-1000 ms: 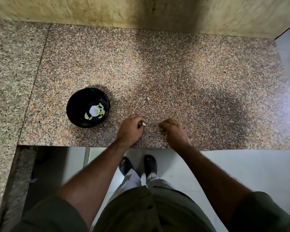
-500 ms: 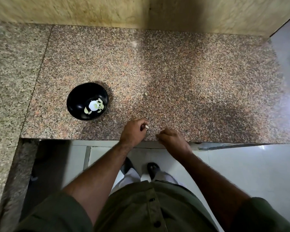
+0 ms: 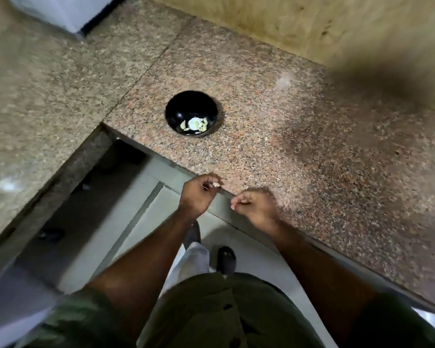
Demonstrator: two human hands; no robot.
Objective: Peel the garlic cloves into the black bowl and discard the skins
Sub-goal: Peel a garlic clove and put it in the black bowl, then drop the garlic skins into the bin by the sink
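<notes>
Your left hand (image 3: pixel 196 195) is curled and pinches a small pale scrap (image 3: pixel 215 184) at the fingertips, most likely a garlic clove or a piece of its skin; motion blur keeps you from telling which. Your right hand (image 3: pixel 255 208) is curled too, just beside the left at the near edge of the tabletop (image 3: pixel 299 151), with something pale showing at its fingertips, but whether it holds anything you cannot tell. The black bowl (image 3: pixel 191 113) stands well ahead of both hands, slightly to the left, with pale peeled garlic pieces (image 3: pixel 195 123) in its bottom. Expect a clove to be light, firm and a little slick once bare, while the skin is papery, brittle and apt to drift away. Pinch the clove by its sides and tear the skin from the pointed tip.
</notes>
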